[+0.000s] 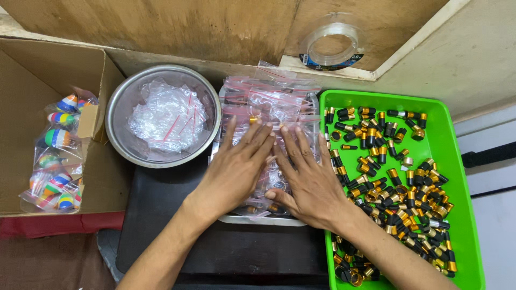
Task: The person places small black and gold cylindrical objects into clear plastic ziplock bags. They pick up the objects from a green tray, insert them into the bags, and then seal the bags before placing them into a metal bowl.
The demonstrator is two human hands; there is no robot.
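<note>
My left hand (236, 166) and my right hand (305, 180) lie flat, palms down and fingers spread, side by side on a pile of clear zip bags with red seal strips (269, 99). The bags hold small black and gold cylindrical parts and fill a metal tray (258, 219) in the middle. Neither hand grips anything. To the right, a bright green plastic tray (457, 161) holds many loose black and gold parts (408, 193), right next to my right wrist.
A round metal bowl (121, 107) with empty clear zip bags sits to the left of the pile. A cardboard box (32, 70) at far left holds bags of striped colourful balls (56, 161). A spool of clear line (333, 45) lies on the wooden board behind.
</note>
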